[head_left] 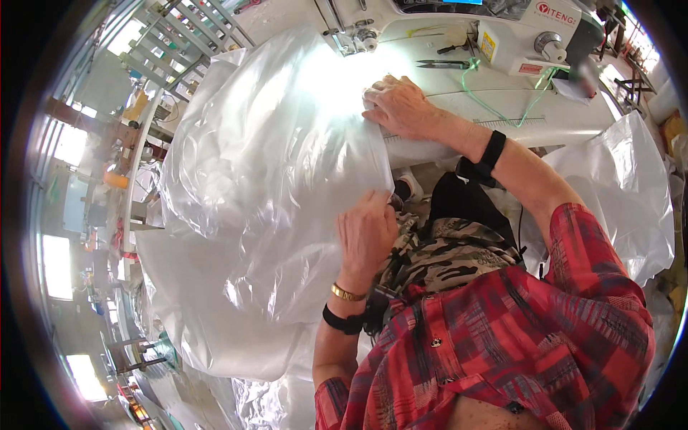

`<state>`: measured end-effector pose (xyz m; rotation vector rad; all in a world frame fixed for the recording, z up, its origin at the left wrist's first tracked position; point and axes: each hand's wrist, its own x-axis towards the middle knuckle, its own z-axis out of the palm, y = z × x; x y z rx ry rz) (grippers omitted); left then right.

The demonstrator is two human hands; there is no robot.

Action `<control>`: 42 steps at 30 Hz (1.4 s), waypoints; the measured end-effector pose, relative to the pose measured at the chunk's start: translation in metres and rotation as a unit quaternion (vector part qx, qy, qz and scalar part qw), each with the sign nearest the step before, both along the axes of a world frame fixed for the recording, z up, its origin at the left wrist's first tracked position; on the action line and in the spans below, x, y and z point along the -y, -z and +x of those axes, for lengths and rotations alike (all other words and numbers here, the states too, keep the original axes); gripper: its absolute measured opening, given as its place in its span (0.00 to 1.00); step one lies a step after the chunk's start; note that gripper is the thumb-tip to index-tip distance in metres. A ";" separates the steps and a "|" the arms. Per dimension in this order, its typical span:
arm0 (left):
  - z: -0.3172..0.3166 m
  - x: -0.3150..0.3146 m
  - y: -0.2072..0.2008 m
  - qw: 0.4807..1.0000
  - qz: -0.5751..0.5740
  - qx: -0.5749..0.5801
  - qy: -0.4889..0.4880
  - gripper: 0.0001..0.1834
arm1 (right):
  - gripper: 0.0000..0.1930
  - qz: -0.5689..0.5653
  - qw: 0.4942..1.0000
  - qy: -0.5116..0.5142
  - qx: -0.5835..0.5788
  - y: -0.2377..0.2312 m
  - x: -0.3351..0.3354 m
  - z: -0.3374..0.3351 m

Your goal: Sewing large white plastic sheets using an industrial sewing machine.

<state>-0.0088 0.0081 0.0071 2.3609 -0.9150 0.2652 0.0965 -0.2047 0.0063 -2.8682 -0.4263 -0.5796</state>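
A large, shiny white plastic sheet spreads over the sewing machine's table and hangs down on my left. My left hand is closed on its near right edge, below the table front; the fingertips are partly hidden. Up by the lit needle area, my right hand has its fingers bent together over the sheet's edge on the table. The sewing machine stands just beyond, its presser foot area washed out by glare. Thread snips lie on the table to the right of my right hand.
A green cord loops across the table by the machine's base. Another white plastic sheet hangs on the right. A metal rack stands at the far left. More crumpled plastic lies below on the left.
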 end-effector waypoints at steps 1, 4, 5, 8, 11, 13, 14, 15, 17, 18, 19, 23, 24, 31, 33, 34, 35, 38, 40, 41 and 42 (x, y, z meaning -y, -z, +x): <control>0.007 0.002 -0.001 1.000 0.001 0.002 -0.004 0.11 | 0.15 0.001 1.000 -0.004 0.002 0.001 -0.001 0.000; 0.035 0.011 -0.005 0.999 0.015 0.042 -0.010 0.10 | 0.16 0.010 1.000 -0.008 0.003 0.004 -0.001 0.001; 0.045 0.012 -0.008 0.998 0.030 0.058 -0.012 0.08 | 0.16 0.019 1.000 -0.006 -0.016 0.002 -0.004 0.001; 0.072 0.029 -0.016 0.996 0.038 0.080 -0.017 0.09 | 0.16 0.025 0.999 0.010 -0.040 -0.003 -0.002 -0.001; 0.099 0.041 -0.018 0.995 0.036 0.088 -0.028 0.10 | 0.14 0.040 0.998 0.013 -0.041 -0.002 -0.003 0.001; 0.115 0.051 -0.019 0.995 0.035 0.093 -0.032 0.11 | 0.14 0.054 0.998 0.006 -0.036 0.002 -0.001 0.004; 0.121 0.056 -0.021 0.994 0.050 0.085 -0.041 0.11 | 0.12 0.052 0.998 0.017 -0.022 0.006 -0.001 0.006; 0.127 0.061 -0.022 0.994 0.065 0.076 -0.049 0.12 | 0.11 0.050 0.998 0.028 -0.007 0.008 0.000 0.007; 0.142 0.068 -0.019 0.993 0.070 0.078 -0.060 0.14 | 0.11 0.053 0.998 0.023 -0.021 0.009 0.002 0.008; 0.147 0.071 -0.018 0.993 0.060 0.076 -0.068 0.14 | 0.11 0.056 0.998 0.022 -0.036 0.008 0.001 0.009; 0.151 0.073 -0.016 0.993 0.050 0.075 -0.076 0.14 | 0.11 0.056 0.998 0.014 -0.036 0.005 -0.001 0.009; 0.153 0.070 -0.026 0.990 0.105 0.034 -0.088 0.13 | 0.11 0.083 0.995 0.018 -0.057 -0.007 -0.006 0.005; 0.148 0.064 -0.026 0.992 0.095 0.058 -0.063 0.12 | 0.12 0.080 0.994 0.022 -0.072 -0.009 -0.004 0.005; 0.091 -0.054 -0.054 0.967 0.079 0.182 -0.161 0.19 | 0.18 0.066 0.997 0.021 0.023 0.012 0.006 0.010; 0.094 -0.100 -0.052 0.954 0.109 0.158 -0.228 0.19 | 0.18 0.197 0.980 0.010 0.019 0.007 0.006 0.006; 0.101 -0.125 -0.045 0.954 0.110 0.158 -0.232 0.19 | 0.14 0.147 0.978 -0.010 0.151 0.005 0.002 0.000; 0.112 -0.148 -0.032 0.960 0.102 0.123 -0.232 0.19 | 0.14 0.145 0.978 -0.015 0.150 0.002 -0.005 -0.008; 0.129 -0.175 -0.006 0.965 0.101 0.057 -0.234 0.20 | 0.08 0.273 0.957 -0.082 0.047 0.002 -0.043 -0.053; 0.136 -0.177 0.000 0.968 0.111 0.028 -0.225 0.21 | 0.09 0.337 0.932 -0.129 -0.021 0.019 -0.073 -0.076; 0.137 -0.179 0.001 0.967 0.115 0.044 -0.225 0.21 | 0.09 0.340 0.932 -0.125 -0.023 0.028 -0.090 -0.083; 0.139 -0.177 0.002 0.967 0.117 0.061 -0.219 0.20 | 0.09 0.464 0.871 -0.103 -0.122 0.038 -0.103 -0.088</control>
